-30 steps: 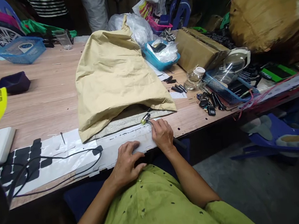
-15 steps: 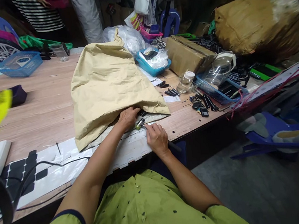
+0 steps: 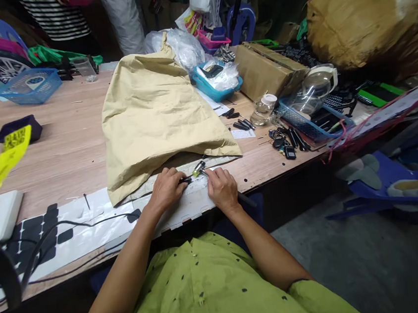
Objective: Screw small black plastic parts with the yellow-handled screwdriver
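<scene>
Fingers of the left hand [image 3: 164, 190], seen from the head camera, are bent and drawn together, thumb and forefinger pinching a small dark piece [image 3: 186, 180], its shape too small to make out. The right hand [image 3: 222, 189] is closed around the handle of a small hammer [image 3: 199, 168], whose shiny head with a yellow-green face points away from the person, just beside the dark piece. The dark far end of the handle sticks out on the other side of the fist.

Both hands are over a white board [image 3: 180, 215] along the table's near edge. Just beyond them lies a beige cloth bag [image 3: 162, 106], its open mouth toward the person and a greyish lining showing. To the left, a white sheet [image 3: 102, 206] with black rounded patches lies under a black cable [image 3: 77, 223]. To the right, near the edge, sit key fobs [image 3: 290, 153], with a clear jar [image 3: 262, 112] behind them and a blue basket [image 3: 305, 127] beside it. Across the wooden table [image 3: 68, 136] stands a person in a striped top [image 3: 56, 18].
</scene>
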`<state>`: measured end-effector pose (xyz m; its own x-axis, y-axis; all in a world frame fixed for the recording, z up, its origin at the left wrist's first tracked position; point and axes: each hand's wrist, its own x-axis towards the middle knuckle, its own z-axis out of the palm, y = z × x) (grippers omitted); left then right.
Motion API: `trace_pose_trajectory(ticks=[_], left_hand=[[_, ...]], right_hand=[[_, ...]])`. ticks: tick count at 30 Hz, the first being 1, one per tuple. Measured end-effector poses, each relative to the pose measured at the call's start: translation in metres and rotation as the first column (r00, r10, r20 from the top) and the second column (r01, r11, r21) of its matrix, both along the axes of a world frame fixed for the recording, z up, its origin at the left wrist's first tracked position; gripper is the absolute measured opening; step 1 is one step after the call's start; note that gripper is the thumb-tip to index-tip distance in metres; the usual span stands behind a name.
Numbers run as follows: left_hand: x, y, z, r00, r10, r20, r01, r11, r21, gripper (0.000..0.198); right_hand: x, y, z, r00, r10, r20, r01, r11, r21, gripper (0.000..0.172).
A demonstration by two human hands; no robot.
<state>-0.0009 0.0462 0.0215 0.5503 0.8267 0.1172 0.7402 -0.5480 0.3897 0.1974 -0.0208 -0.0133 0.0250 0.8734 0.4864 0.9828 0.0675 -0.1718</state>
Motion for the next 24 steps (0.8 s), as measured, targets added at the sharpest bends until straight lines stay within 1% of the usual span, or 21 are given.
trace_pose_trajectory(ticks=[2, 4, 7, 10, 13, 15, 20, 22, 24], left_hand=[[-0.004, -0.009, -0.006, 0.997, 0.022, 0.068, -0.021, 1.0, -0.023, 0.019], [-0.006, -0.012, -0.013, 0.988, 0.056, 0.142, -0.051, 0.998, -0.041, 0.021], [-0.01, -0.012, -0.022, 0.964, 0.112, 0.242, -0.098, 0.993, -0.067, 0.019], [-0.012, -0.011, -0.029, 0.944, 0.137, 0.299, -0.121, 0.99, -0.074, 0.017], [-0.01, -0.011, -0.032, 0.942, 0.131, 0.31, -0.118, 0.991, -0.062, 0.017], [-0.008, -0.012, -0.031, 0.944, 0.126, 0.305, -0.113, 0.992, -0.062, 0.018], [-0.006, -0.013, -0.028, 0.951, 0.127, 0.282, -0.113, 0.991, -0.068, 0.019], [-0.005, -0.013, -0.028, 0.952, 0.124, 0.28, -0.11, 0.992, -0.068, 0.019], [-0.005, -0.013, -0.029, 0.952, 0.121, 0.282, -0.106, 0.992, -0.067, 0.02]], right_hand=[[0.001, 0.0, 0.0, 1.0, 0.0, -0.003, 0.0, 1.0, -0.002, 0.029], [0.002, 0.0, -0.001, 1.0, 0.001, -0.005, -0.001, 1.0, -0.004, 0.029], [0.004, 0.001, -0.002, 1.0, 0.002, -0.006, -0.002, 1.0, 0.01, 0.029], [0.007, 0.003, -0.004, 1.0, 0.01, -0.026, -0.01, 1.0, 0.014, 0.03], [0.011, 0.004, -0.004, 0.994, 0.036, -0.1, -0.036, 0.999, 0.005, 0.032], [0.013, 0.003, -0.002, 0.98, 0.065, -0.189, -0.064, 0.998, 0.015, 0.033], [0.006, -0.008, 0.011, 0.884, 0.2, -0.422, -0.19, 0.979, 0.067, 0.032], [0.0, -0.012, 0.015, 0.853, 0.235, -0.466, -0.228, 0.971, 0.071, 0.032], [-0.005, -0.015, 0.016, 0.839, 0.249, -0.484, -0.246, 0.967, 0.07, 0.032]])
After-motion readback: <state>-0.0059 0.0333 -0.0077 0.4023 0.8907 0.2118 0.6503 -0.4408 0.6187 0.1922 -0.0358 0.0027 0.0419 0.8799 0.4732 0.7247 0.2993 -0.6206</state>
